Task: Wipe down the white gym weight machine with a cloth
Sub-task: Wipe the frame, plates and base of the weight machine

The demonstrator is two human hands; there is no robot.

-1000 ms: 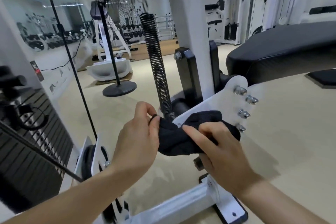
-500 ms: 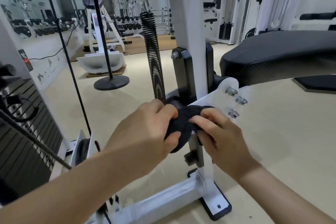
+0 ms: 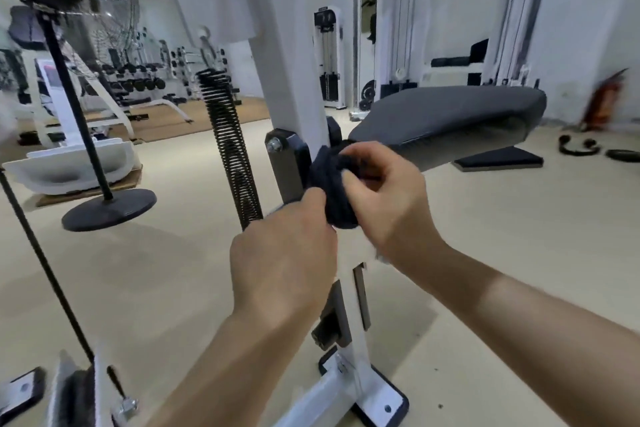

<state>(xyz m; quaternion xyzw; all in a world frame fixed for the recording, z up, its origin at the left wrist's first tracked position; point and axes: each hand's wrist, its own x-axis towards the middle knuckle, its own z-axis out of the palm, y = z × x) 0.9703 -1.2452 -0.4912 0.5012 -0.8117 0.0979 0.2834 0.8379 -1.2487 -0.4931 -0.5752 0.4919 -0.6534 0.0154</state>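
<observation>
A dark, bunched cloth (image 3: 330,191) sits between both my hands, just right of the white machine's upright post (image 3: 291,55). My right hand (image 3: 384,194) grips the cloth from the right with curled fingers. My left hand (image 3: 287,253) holds its lower left edge, the fingertips hidden behind the cloth. The cloth lies against the black bracket (image 3: 289,163) on the post. The machine's dark seat pad (image 3: 446,118) juts out to the right behind my right hand.
A black coil spring (image 3: 230,149) stands left of the post. A floor fan on a black stand (image 3: 109,210) is at the left. A thin black cable (image 3: 45,263) crosses the lower left. The machine's white base foot (image 3: 363,395) is on the beige floor.
The view has tilted up and both hands have risen with the cloth, from the white bolted plate to the black bracket. The cloth is more tightly bunched.
</observation>
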